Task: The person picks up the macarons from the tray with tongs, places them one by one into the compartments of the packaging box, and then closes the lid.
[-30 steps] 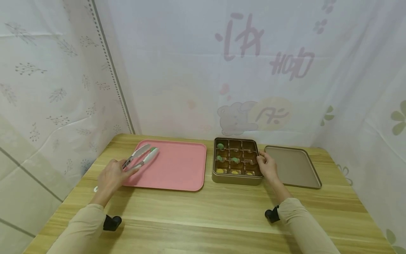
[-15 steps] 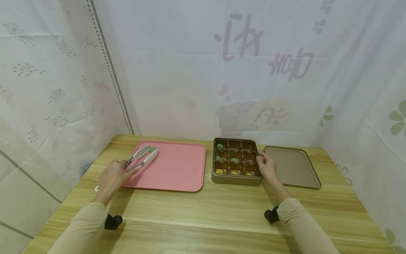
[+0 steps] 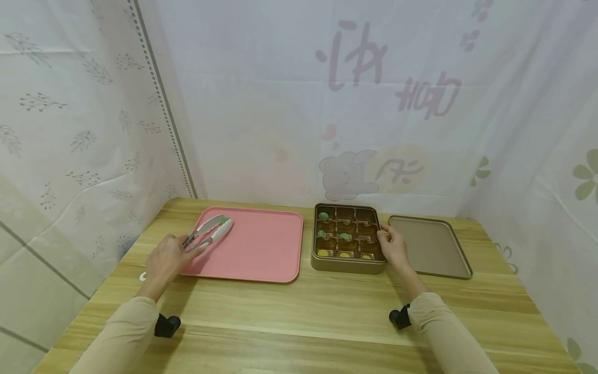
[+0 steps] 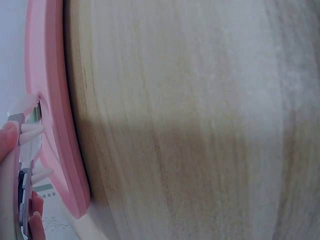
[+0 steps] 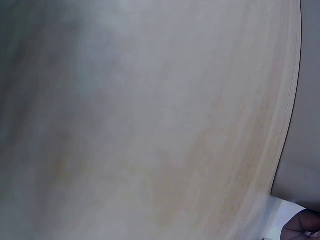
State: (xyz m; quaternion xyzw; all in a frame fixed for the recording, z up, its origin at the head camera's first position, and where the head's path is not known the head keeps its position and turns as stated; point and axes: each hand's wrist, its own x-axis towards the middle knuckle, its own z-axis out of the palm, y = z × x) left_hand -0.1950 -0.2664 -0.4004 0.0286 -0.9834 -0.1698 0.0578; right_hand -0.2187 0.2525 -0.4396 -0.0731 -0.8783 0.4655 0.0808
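Observation:
My left hand (image 3: 164, 258) grips white-tipped tongs (image 3: 219, 233) over the left side of a pink tray (image 3: 266, 246). A small green piece (image 3: 225, 220) lies between the tongs' tips. In the left wrist view the tongs (image 4: 11, 185) and part of the green piece (image 4: 37, 112) show at the tray's edge. My right hand (image 3: 395, 248) holds the right wall of a bronze box (image 3: 348, 266), its thumb side at the rim. Inside the box, a brown divided insert holds green pieces (image 3: 323, 216) in three compartments and yellow ones (image 3: 323, 253) in the front row.
Right of the box lies a flat bronze lid (image 3: 432, 246), partly behind my right hand. Everything stands on a wooden table (image 3: 289, 317). A printed white curtain (image 3: 261, 130) hangs behind and at both sides.
The tongs' tips have drawn slightly closer together around the green piece. The right hand and the box stay where they were.

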